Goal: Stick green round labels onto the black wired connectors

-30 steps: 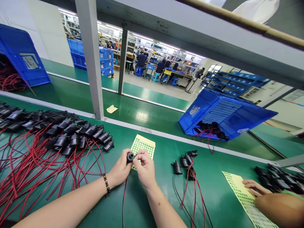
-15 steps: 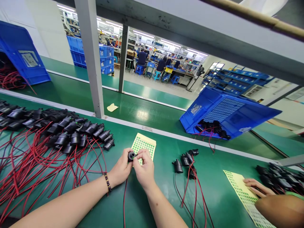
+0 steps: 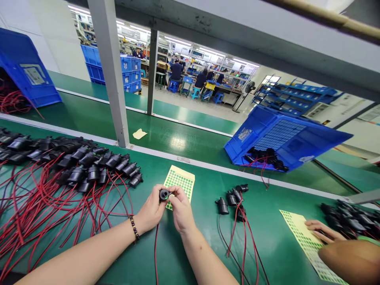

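My left hand (image 3: 152, 209) is closed around a small black cylindrical pump (image 3: 163, 194), its round nozzle end turned up toward me. A red wire (image 3: 156, 253) hangs from the pump onto the green tabletop. My right hand (image 3: 181, 208) meets the pump's right side with thumb and forefinger pinched together. A bit of green, a round dot sticker (image 3: 167, 196), shows at those fingertips; how much they grip is partly hidden. Beneath and behind both hands lies a yellow sheet (image 3: 181, 173) with rows of green dot stickers.
To the left is a heap of black pumps (image 3: 92, 173) with tangled red wires. Several pumps (image 3: 222, 206) lie to the right. A co-worker's hand (image 3: 323, 230) rests on another sticker sheet (image 3: 297, 229). Blue crates (image 3: 246, 136) and a metal post (image 3: 111, 75) stand beyond.
My right fingers have shifted slightly against the pump's side, and more of the green dot sheet shows beside them. My left hand keeps its hold on the pump.
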Demonstrator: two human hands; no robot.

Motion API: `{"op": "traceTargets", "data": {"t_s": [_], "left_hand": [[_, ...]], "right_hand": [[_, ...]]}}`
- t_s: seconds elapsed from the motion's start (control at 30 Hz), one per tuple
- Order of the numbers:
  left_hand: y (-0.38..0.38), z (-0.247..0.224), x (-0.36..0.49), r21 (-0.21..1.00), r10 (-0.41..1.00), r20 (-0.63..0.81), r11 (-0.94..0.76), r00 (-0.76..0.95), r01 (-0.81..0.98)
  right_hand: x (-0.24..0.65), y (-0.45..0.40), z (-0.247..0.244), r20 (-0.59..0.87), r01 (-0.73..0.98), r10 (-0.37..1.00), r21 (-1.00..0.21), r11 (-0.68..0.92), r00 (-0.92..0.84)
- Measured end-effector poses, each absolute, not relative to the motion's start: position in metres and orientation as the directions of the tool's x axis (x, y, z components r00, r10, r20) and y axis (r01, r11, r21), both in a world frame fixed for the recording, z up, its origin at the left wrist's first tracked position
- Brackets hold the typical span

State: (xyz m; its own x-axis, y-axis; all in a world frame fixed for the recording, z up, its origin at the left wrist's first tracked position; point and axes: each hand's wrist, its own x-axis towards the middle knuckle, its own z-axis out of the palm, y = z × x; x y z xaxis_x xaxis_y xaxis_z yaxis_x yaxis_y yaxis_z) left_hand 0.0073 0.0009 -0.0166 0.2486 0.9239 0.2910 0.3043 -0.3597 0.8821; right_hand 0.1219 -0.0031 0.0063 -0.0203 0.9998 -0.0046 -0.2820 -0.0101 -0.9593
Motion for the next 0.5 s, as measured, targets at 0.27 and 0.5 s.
{"op": "traceTargets", "data": {"t_s": [0.27,0.5], "left_hand": [[0.001,-0.019,0.0077,0.77,0.864,0.404,-0.499,0.301,0.397],[-0.0002,-0.018,0.0073,0.751,0.868,0.37,-0.49,0.332,0.442]], "right_hand": [[0.1209,-0.0015,0.0015,-0.066,-0.361,0.996,-0.929,-0.085,-0.065],[0.1217,0.0006,-0.0007,-0.155,-0.484,0.979,-0.852,-0.199,-0.131]]}}
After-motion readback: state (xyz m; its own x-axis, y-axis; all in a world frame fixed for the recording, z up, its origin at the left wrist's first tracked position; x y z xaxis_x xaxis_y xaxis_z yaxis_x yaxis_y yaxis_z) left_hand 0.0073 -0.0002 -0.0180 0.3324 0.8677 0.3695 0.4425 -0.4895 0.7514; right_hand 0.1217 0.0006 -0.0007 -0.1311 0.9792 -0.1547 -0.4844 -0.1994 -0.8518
